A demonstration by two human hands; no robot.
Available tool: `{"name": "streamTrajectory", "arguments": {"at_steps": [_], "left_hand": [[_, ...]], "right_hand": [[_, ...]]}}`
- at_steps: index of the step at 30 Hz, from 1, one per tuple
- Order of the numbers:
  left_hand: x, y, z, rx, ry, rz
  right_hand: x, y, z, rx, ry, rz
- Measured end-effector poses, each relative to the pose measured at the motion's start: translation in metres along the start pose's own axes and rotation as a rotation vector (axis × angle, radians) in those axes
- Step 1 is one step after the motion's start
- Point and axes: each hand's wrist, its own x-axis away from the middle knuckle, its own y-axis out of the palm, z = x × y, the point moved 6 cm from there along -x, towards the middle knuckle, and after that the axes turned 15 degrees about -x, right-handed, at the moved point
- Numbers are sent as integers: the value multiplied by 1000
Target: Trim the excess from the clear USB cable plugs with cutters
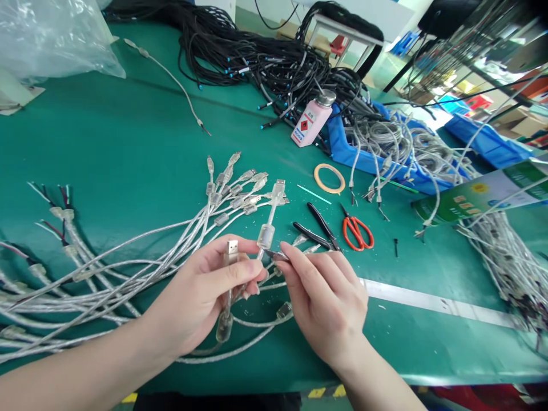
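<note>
My left hand (214,279) is closed around translucent USB cables, and one USB plug (232,251) stands up at its fingers. A second USB plug (278,189) sticks up past the fingertips, with a clear bead (266,235) on its cable below. Pinched in my right hand (327,291) is a small thin blade (274,255), its tip against the cable just under that bead. Its handle is hidden by my fingers. To the left lies a bundle of similar cables (180,237), plugs toward the middle and stripped wire ends at the far left.
Black-handled pliers (323,225) and orange scissors (358,232) lie beyond my right hand. Behind them are a tape roll (329,178), a pink bottle (313,118) and a blue bin (355,157) of coiled cables. Black cables (252,54) heap at the back. A plastic bag (55,40) is back left.
</note>
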Motion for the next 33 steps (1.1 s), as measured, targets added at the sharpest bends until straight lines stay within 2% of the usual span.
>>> {"name": "streamTrajectory", "arguments": {"at_steps": [4,7,13,16,29,33], "left_hand": [[-1,1,0,-10,-12,-2],[-1,1,0,-3,-20,-5],[-3,0,3,24,10,13],[-2,-1,2,6,15,15],[0,1,2,0,7,3],[0,1,2,-14,-8,6]], "right_hand": [[0,-4,3,7,-21,62],[0,-8,6,-72,-11,88],[1,0,5,-221,21,-62],[1,3,6,-220,36,-77],[-2,-2,7,-113,0,22],[-3,-9,9,-149,9,77]]}}
